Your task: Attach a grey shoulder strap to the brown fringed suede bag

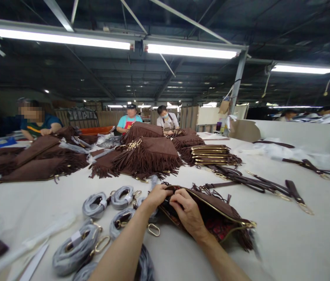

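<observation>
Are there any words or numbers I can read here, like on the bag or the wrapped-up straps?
None can be read.
Brown fringed bag under both hands: no label shows.
Wrapped straps: white tags, too small and blurred to tell.
Papers hanging on the far post: too blurred to read.

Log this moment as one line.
left hand: gripping brown fringed bag opening | right hand: on same bag | wrapped straps beside | white table

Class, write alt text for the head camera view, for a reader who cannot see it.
Both hands, the left hand and right hand, grip the open top edge of a brown fringed bag lying on a white table. Wrapped coiled straps lie to the left; stacks of fringed bags and three seated workers sit beyond.
</observation>
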`<state>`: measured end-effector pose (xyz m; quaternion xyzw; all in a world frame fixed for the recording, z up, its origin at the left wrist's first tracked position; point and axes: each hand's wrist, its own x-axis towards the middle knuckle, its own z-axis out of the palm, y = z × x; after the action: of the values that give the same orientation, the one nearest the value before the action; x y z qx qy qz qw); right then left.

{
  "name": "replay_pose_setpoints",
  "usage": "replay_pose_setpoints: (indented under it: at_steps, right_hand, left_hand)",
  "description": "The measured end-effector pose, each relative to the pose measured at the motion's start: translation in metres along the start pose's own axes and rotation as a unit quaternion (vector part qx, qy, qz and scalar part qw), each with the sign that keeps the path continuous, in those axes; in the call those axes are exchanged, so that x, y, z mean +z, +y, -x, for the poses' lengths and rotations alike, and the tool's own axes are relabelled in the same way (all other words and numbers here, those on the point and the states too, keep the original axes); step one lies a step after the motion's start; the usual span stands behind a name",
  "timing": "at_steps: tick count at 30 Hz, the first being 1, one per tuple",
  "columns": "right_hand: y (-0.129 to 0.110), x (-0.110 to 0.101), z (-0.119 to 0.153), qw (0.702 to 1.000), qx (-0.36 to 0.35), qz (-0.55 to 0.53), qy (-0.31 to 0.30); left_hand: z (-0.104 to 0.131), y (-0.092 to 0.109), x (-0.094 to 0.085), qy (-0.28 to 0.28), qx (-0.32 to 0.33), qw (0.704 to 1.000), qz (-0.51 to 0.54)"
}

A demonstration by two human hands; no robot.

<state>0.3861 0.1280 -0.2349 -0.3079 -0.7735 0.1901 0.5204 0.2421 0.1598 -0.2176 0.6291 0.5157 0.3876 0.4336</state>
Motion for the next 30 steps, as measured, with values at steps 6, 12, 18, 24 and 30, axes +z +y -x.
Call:
replay_pose_setpoints:
  at_steps: [6,12,18,24,30]
  right_hand:
    - [-0.009,-0.005,0.000,0.999,-0.011,-0.036,0.002]
    - [-0.010,-0.006,0.000,0.999,0.019,-0.042,0.022]
    - [-0.014,-0.009,0.001,0.999,0.021,-0.035,0.004]
    - [-0.012,-0.014,0.002,0.999,0.023,-0.028,-0.015]
    - [-0.005,-0.012,0.003,0.999,0.016,-0.028,-0.035]
  left_hand:
    - [0.020,0.028,-0.028,-0.060,0.015,0.996,-0.064]
    - [0.076,0.044,-0.077,0.001,0.045,0.973,-0.226]
    - [0.130,0.033,-0.071,-0.023,0.060,0.930,-0.361]
    - [0.178,0.039,-0.058,-0.119,0.112,0.891,-0.425]
    - [0.185,0.035,-0.043,-0.159,0.125,0.815,-0.542]
